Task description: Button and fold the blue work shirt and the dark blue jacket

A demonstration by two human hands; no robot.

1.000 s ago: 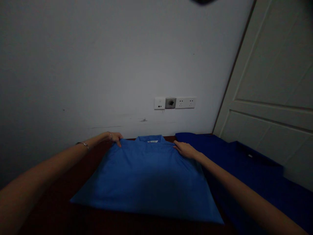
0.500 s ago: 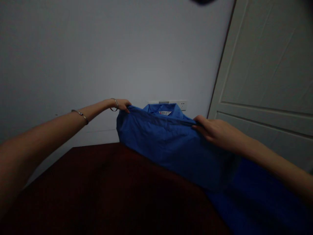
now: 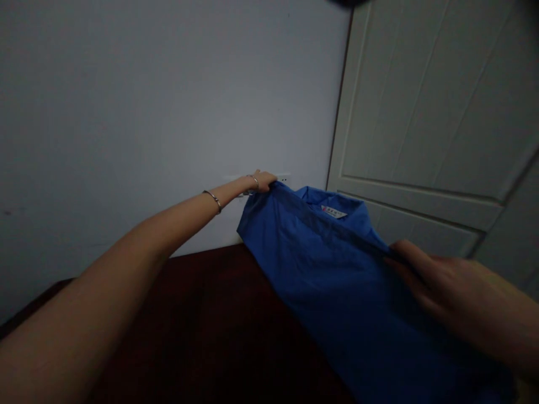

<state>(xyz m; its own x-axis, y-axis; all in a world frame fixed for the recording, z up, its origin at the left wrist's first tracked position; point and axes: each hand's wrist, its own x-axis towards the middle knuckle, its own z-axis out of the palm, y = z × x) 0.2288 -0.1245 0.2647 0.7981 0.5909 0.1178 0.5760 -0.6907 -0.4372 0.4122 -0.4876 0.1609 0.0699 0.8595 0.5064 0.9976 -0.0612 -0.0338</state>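
A blue collared shirt point(image 3: 320, 269) is stretched between my two hands over a dark reddish-brown surface point(image 3: 210, 320). My left hand point(image 3: 265, 180), farther away, is closed on the cloth at one shoulder. Closer to me on the right, my right hand point(image 3: 433, 280) pinches the other shoulder. The collar point(image 3: 349, 205) stands up between them, and a white label point(image 3: 334, 212) shows inside it. The lower right of the shirt runs into shadow beneath my right arm.
A pale wall point(image 3: 168, 112) rises behind the surface, with a white socket strip point(image 3: 284, 179) partly hidden behind my left hand. On the right is a panelled whitish door point(image 3: 404, 112). Two bangles point(image 3: 214, 201) circle my left arm.
The shirt and both hands have shifted right in view. My right hand has come nearer and lower, so the shirt slants more. The camera view has turned rightward, showing more door.
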